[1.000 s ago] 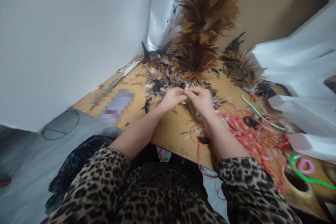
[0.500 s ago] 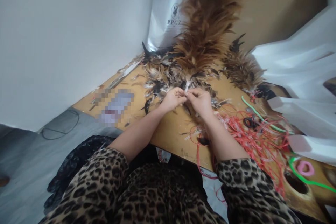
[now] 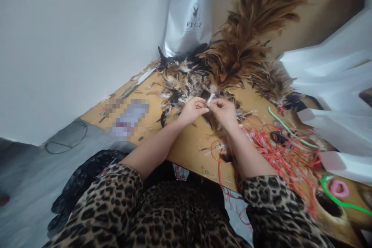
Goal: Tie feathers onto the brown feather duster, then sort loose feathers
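A long brown feather duster (image 3: 238, 56) slants up and to the right above the wooden table, its top end beyond the upper edge or blurred out. At its lower end is a narrow white-wrapped stem (image 3: 211, 97). My right hand (image 3: 224, 113) pinches this stem between thumb and fingers. My left hand (image 3: 193, 109) is closed right beside it, fingertips meeting at the stem's tip; the exact contact there is partly hidden. Loose mottled feathers (image 3: 186, 81) lie behind and under my hands.
Tangled red strings (image 3: 270, 143) lie right of my right arm, with a green cord (image 3: 281, 122) and a pink ring (image 3: 339, 188). A smaller feather bundle (image 3: 273, 81) is at the back right. A white bag (image 3: 188, 15) stands behind; white sheets (image 3: 334, 66) fill the right side.
The feather duster has swung from nearly upright to a stronger lean towards the right, its white stem tilting with it. My hands have stayed almost in place, closed at the stem.
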A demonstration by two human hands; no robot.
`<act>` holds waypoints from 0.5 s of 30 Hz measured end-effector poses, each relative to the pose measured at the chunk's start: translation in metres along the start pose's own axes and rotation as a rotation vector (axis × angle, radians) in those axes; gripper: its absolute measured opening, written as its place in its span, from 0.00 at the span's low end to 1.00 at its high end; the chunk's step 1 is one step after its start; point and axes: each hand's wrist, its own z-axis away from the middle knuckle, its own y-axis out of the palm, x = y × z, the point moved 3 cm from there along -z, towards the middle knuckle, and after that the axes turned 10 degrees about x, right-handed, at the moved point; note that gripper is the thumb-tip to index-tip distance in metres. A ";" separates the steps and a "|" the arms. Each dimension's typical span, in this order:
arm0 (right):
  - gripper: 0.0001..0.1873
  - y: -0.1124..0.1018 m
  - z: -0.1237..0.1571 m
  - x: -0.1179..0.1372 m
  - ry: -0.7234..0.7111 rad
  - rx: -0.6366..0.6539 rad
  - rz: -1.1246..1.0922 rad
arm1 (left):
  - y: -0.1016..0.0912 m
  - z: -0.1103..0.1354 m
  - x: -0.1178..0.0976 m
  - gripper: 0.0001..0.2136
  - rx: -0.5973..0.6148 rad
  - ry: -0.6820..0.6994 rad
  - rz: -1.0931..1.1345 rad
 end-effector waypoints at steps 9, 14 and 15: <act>0.10 0.001 0.004 0.002 0.035 0.037 -0.068 | 0.000 0.001 0.003 0.10 0.152 -0.088 -0.065; 0.09 0.006 0.006 0.009 -0.044 0.020 0.088 | -0.003 0.000 0.004 0.14 -0.027 0.013 -0.079; 0.09 0.006 0.006 0.010 -0.049 0.026 0.080 | -0.003 -0.001 0.002 0.14 -0.007 0.027 -0.074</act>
